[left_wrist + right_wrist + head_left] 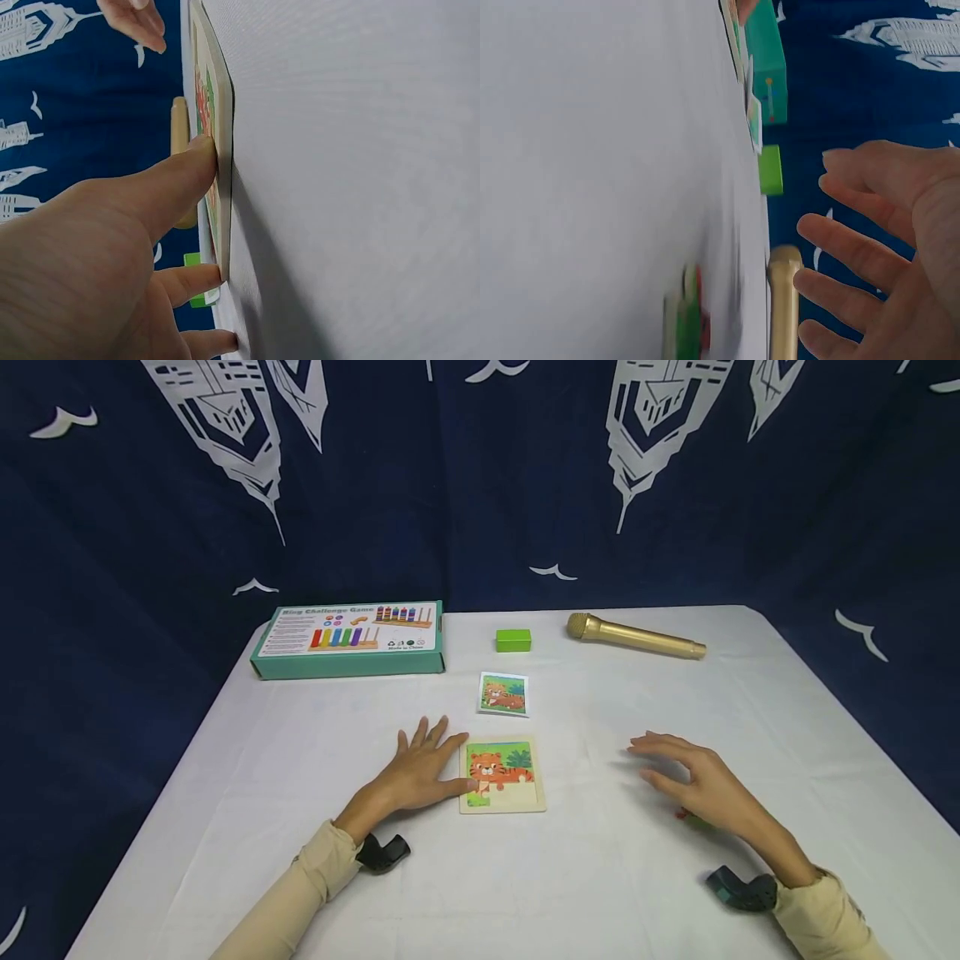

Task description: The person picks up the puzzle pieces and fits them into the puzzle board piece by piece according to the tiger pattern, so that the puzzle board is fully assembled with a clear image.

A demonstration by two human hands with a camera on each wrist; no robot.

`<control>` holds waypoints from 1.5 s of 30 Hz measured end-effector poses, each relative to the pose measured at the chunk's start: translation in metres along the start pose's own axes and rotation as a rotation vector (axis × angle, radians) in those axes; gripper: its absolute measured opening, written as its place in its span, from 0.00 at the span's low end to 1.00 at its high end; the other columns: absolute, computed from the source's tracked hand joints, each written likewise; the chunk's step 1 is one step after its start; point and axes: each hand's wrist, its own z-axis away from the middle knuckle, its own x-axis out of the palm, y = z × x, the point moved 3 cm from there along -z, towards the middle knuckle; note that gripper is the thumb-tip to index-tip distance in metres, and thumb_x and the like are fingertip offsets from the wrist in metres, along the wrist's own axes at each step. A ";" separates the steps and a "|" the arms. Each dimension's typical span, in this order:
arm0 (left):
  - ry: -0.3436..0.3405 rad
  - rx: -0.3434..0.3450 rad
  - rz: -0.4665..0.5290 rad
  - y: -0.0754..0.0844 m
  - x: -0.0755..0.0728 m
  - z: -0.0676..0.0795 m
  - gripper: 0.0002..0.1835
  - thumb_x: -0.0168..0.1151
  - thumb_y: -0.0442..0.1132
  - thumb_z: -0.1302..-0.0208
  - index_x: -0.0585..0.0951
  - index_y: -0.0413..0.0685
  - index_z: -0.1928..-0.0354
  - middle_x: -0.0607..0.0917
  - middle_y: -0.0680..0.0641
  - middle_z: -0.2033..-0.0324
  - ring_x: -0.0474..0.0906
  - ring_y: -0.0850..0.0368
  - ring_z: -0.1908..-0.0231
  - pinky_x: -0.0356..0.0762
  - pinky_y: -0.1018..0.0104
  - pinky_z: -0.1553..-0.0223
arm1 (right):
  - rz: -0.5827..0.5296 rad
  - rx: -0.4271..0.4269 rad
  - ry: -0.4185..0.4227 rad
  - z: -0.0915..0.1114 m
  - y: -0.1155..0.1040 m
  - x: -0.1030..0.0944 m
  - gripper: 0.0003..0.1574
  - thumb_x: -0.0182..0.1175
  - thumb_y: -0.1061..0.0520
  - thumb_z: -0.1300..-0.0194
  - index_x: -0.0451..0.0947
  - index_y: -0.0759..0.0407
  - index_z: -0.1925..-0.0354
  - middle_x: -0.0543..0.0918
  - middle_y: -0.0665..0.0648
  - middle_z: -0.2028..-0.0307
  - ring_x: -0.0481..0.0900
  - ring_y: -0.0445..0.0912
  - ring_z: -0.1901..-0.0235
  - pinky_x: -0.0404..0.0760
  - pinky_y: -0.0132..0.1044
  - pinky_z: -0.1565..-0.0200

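A small wooden jigsaw puzzle [517, 797] with a tiger picture lies in the middle of the table, bare wood showing at its lower right. My left hand [412, 777] is spread flat at its left side, the thumb [180, 176] resting on the frame and the index fingertip at the upper left corner. Over to the right, my right hand [705, 785] hovers above the cloth, fingers loosely bent and holding nothing. Under it, mostly hidden in the head view, are loose green and red puzzle pieces [687, 322], blurred in the right wrist view.
Behind the puzzle lies a tiger picture card [504, 695], and farther back a green block [513, 641]. A Ring Challenge Game box [348, 664] stands at the back left. At the back right rests a gold microphone [645, 639]. A dark blue curtain [480, 510] hangs behind the table.
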 end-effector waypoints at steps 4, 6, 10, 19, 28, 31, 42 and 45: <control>-0.006 0.003 -0.001 -0.002 0.001 0.000 0.45 0.58 0.66 0.41 0.60 0.53 0.27 0.46 0.39 0.26 0.31 0.36 0.27 0.26 0.33 0.33 | 0.009 0.046 -0.020 0.011 0.007 -0.008 0.24 0.69 0.59 0.43 0.79 0.52 0.46 0.77 0.60 0.42 0.59 0.30 0.34 0.51 0.11 0.43; -0.010 0.010 0.001 -0.001 0.000 0.000 0.45 0.58 0.67 0.42 0.60 0.53 0.27 0.46 0.39 0.26 0.31 0.36 0.27 0.26 0.33 0.33 | 0.010 0.072 -0.043 0.018 0.010 -0.013 0.25 0.69 0.57 0.43 0.79 0.53 0.46 0.75 0.61 0.40 0.56 0.32 0.33 0.55 0.21 0.36; -0.037 0.022 0.003 0.000 -0.002 0.002 0.50 0.61 0.70 0.47 0.59 0.53 0.27 0.45 0.39 0.26 0.30 0.36 0.27 0.25 0.33 0.34 | 0.049 0.151 -0.100 0.031 0.019 -0.023 0.29 0.71 0.52 0.46 0.78 0.54 0.45 0.72 0.64 0.37 0.52 0.45 0.28 0.60 0.50 0.33; -0.094 0.044 -0.039 -0.003 -0.007 0.006 0.63 0.72 0.70 0.61 0.54 0.51 0.25 0.42 0.39 0.25 0.29 0.37 0.27 0.28 0.36 0.32 | 0.015 0.228 -0.163 0.053 0.036 -0.030 0.33 0.74 0.53 0.53 0.80 0.61 0.47 0.64 0.75 0.35 0.45 0.76 0.33 0.38 0.74 0.39; -0.104 0.038 -0.051 -0.004 -0.006 0.006 0.64 0.73 0.69 0.63 0.55 0.52 0.25 0.42 0.40 0.25 0.29 0.38 0.27 0.29 0.36 0.32 | 0.035 0.202 -0.116 0.061 0.043 -0.025 0.20 0.72 0.58 0.50 0.85 0.59 0.56 0.67 0.75 0.37 0.46 0.76 0.33 0.34 0.69 0.35; -0.105 0.035 -0.049 -0.004 -0.006 0.006 0.63 0.73 0.69 0.63 0.55 0.52 0.25 0.42 0.40 0.25 0.29 0.38 0.27 0.29 0.36 0.32 | 0.034 0.194 -0.093 0.060 0.044 -0.024 0.17 0.72 0.60 0.50 0.85 0.58 0.58 0.67 0.74 0.37 0.49 0.77 0.34 0.40 0.73 0.37; -0.102 0.038 -0.054 -0.004 -0.007 0.006 0.63 0.73 0.69 0.62 0.54 0.52 0.25 0.42 0.40 0.25 0.29 0.37 0.27 0.29 0.36 0.32 | -0.005 0.260 -0.097 0.059 0.037 -0.024 0.24 0.76 0.53 0.54 0.81 0.51 0.57 0.66 0.71 0.36 0.46 0.75 0.33 0.51 0.76 0.45; -0.105 0.039 -0.053 -0.004 -0.007 0.006 0.63 0.73 0.69 0.62 0.54 0.52 0.25 0.42 0.40 0.25 0.29 0.37 0.27 0.29 0.36 0.32 | 0.003 0.242 -0.073 0.060 0.037 -0.023 0.22 0.76 0.55 0.55 0.82 0.51 0.59 0.67 0.72 0.37 0.46 0.75 0.33 0.45 0.76 0.42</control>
